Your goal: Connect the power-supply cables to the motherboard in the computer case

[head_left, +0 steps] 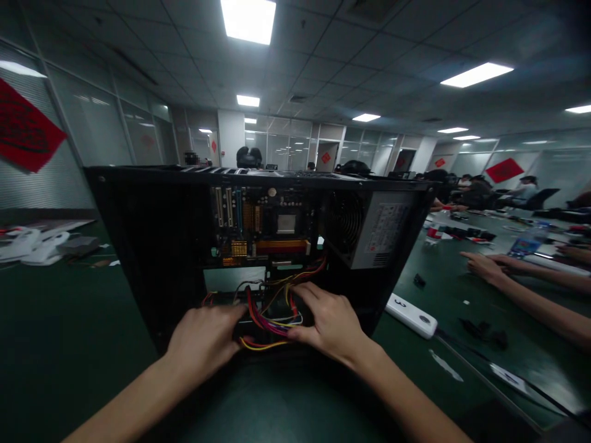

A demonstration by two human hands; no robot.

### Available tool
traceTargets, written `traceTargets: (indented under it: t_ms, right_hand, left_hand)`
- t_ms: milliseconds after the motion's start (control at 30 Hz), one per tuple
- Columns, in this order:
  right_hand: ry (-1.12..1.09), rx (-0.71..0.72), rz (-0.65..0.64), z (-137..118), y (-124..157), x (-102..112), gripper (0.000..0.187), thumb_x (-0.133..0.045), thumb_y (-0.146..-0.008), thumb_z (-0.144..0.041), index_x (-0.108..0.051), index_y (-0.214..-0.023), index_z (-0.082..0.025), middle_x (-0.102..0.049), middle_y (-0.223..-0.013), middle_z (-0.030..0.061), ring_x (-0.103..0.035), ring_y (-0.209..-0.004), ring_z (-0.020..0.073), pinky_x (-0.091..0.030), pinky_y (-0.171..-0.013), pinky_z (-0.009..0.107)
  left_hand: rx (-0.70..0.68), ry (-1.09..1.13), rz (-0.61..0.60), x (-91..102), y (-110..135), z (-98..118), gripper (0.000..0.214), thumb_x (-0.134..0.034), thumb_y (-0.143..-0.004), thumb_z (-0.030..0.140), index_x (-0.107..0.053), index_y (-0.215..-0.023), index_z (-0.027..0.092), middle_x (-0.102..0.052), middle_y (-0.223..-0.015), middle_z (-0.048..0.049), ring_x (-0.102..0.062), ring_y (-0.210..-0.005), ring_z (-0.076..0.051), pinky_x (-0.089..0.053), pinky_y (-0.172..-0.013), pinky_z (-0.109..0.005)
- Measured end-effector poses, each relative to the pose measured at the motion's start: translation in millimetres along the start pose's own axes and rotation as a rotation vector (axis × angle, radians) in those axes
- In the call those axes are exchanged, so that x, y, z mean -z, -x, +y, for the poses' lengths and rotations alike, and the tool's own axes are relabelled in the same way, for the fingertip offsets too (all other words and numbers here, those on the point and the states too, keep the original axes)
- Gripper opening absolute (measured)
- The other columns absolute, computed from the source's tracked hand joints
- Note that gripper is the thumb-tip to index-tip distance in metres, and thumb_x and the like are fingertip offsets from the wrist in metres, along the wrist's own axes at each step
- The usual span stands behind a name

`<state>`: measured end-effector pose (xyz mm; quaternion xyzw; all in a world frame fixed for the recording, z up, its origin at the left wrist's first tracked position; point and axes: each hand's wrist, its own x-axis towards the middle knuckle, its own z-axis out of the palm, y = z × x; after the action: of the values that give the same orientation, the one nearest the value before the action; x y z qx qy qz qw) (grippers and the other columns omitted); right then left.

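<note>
An open black computer case (120, 246) stands in front of me with its inside facing me. In it are a motherboard (295, 209) with expansion slots and a grey power supply (386, 224) with a fan at the upper right. A bundle of red, yellow and purple power cables (263, 320) runs across the lower part of the case. My left hand (203, 335) closes on the bundle's left end, its fingertips partly hidden. From the right, my right hand (327, 323) grips the same cables between thumb and fingers.
On the green table (55, 344), a white power strip (410, 315) lies right of the case, near small black parts (482, 332). Another person's hand (482, 267) reaches in at the right. White objects (37, 246) and a grey box (82, 246) lie at the left.
</note>
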<state>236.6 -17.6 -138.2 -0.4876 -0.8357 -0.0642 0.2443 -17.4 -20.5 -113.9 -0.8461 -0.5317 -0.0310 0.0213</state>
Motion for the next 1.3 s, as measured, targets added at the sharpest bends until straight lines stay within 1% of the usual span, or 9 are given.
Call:
traceTargets:
  t_ms: [100, 200, 300, 467, 600, 867, 967, 1100, 1300]
  right_hand:
    - [0.182, 0.109, -0.031, 3, -2, -15, 0.095, -0.052, -0.076, -0.081, -0.057, -0.133, -0.005, -0.074, -0.086, 0.0163, -0.071, -0.070, 0.0272, -0.049, -0.058, 0.031]
    - [0.344, 0.264, 0.044, 7, -3, -26, 0.079, -0.049, -0.087, -0.070, -0.062, -0.130, -0.005, -0.072, -0.071, 0.0130, -0.067, -0.058, 0.0217, -0.041, -0.051, 0.028]
    - [0.400, 0.350, 0.130, 16, -3, -31, 0.065, -0.045, -0.095, -0.060, -0.065, -0.126, -0.006, -0.071, -0.067, 0.0100, -0.066, -0.056, 0.0192, -0.037, -0.049, 0.030]
    - [0.388, 0.378, 0.208, 27, -4, -34, 0.068, -0.042, -0.095, -0.063, -0.065, -0.124, -0.005, -0.071, -0.066, 0.0080, -0.064, -0.053, 0.0158, -0.033, -0.048, 0.029]
    - [0.378, 0.391, 0.283, 25, -5, -40, 0.068, -0.043, -0.095, -0.064, -0.065, -0.123, -0.006, -0.070, -0.064, 0.0059, -0.061, -0.049, 0.0136, -0.030, -0.046, 0.030]
    - [0.321, 0.462, 0.330, 20, -2, -35, 0.059, -0.038, -0.101, -0.051, -0.064, -0.121, -0.002, -0.066, -0.063, 0.0054, -0.057, -0.048, 0.0135, -0.031, -0.047, 0.030]
    - [0.310, 0.460, 0.320, 20, -1, -33, 0.059, -0.039, -0.101, -0.051, -0.064, -0.121, -0.002, -0.065, -0.062, 0.0054, -0.056, -0.048, 0.0132, -0.031, -0.048, 0.030]
    - [0.296, 0.425, 0.277, 20, 0, -33, 0.060, -0.039, -0.100, -0.053, -0.064, -0.123, -0.003, -0.065, -0.060, 0.0058, -0.056, -0.048, 0.0140, -0.031, -0.049, 0.030]
    - [0.236, 0.245, -0.009, 9, 1, -17, 0.072, -0.042, -0.094, -0.065, -0.055, -0.135, -0.008, -0.073, -0.080, 0.0112, -0.066, -0.064, 0.0185, -0.039, -0.056, 0.028]
  left_hand:
    - [-0.008, -0.019, -0.038, 7.6, -2, 4, 0.028, -0.050, -0.087, 0.033, -0.070, -0.104, 0.024, -0.075, -0.094, -0.0104, -0.072, -0.087, -0.033, -0.054, -0.070, -0.040]
    - [-0.022, -0.022, 0.003, 12.4, 0, 6, 0.031, -0.049, -0.088, 0.036, -0.071, -0.107, 0.025, -0.076, -0.092, -0.0099, -0.072, -0.086, -0.032, -0.052, -0.068, -0.037]
    - [-0.021, -0.061, 0.036, 10.6, 5, 8, 0.034, -0.048, -0.090, 0.039, -0.071, -0.111, 0.025, -0.076, -0.092, -0.0106, -0.072, -0.085, -0.034, -0.052, -0.066, -0.037]
    - [-0.048, -0.126, 0.103, 0.7, 5, 10, 0.041, -0.046, -0.092, 0.048, -0.068, -0.119, 0.025, -0.076, -0.095, -0.0102, -0.072, -0.085, -0.035, -0.053, -0.066, -0.039]
    - [-0.055, -0.163, 0.089, -0.2, 1, 2, 0.045, -0.045, -0.092, 0.054, -0.066, -0.122, 0.028, -0.076, -0.096, -0.0090, -0.072, -0.086, -0.034, -0.053, -0.066, -0.037]
    - [-0.206, -0.052, 0.022, -1.1, -5, -17, 0.031, -0.048, -0.091, 0.032, -0.067, -0.114, 0.025, -0.077, -0.091, -0.0054, -0.073, -0.078, -0.027, -0.054, -0.064, -0.033]
    - [-0.205, -0.071, 0.048, -2.2, -5, -17, 0.031, -0.050, -0.089, 0.030, -0.067, -0.114, 0.023, -0.076, -0.090, -0.0062, -0.073, -0.076, -0.026, -0.054, -0.063, -0.031]
    - [-0.182, -0.096, 0.010, 2.3, -4, -13, 0.033, -0.051, -0.088, 0.029, -0.064, -0.118, 0.024, -0.076, -0.089, -0.0065, -0.073, -0.077, -0.025, -0.055, -0.064, -0.031]
    - [-0.306, 0.013, 0.049, 6.1, 0, -20, 0.035, -0.049, -0.091, 0.025, -0.060, -0.124, 0.024, -0.074, -0.106, -0.0056, -0.072, -0.087, -0.022, -0.056, -0.072, -0.029]
